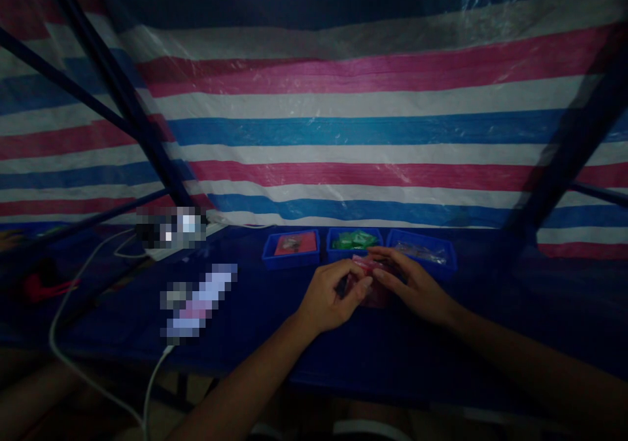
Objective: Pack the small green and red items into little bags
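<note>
"Pink plastic, glossy and translucent: where does the pouch [371, 290] sit?"

"Above the dark blue table [245, 343], between both hands. Fingertips of the left hand [330, 300] pinch its left edge; fingers of the right hand [415, 284] close over its right side. Three rectangular blue trays [290, 250] stand just behind, side by side."

One head-worn camera looks forward and slightly down across the blue table [275, 323] from its near edge, facing the striped tarp [343, 101]; left hand [328, 300], right hand [417, 285] and pink packet [375, 297] sit close, low centre.
</note>
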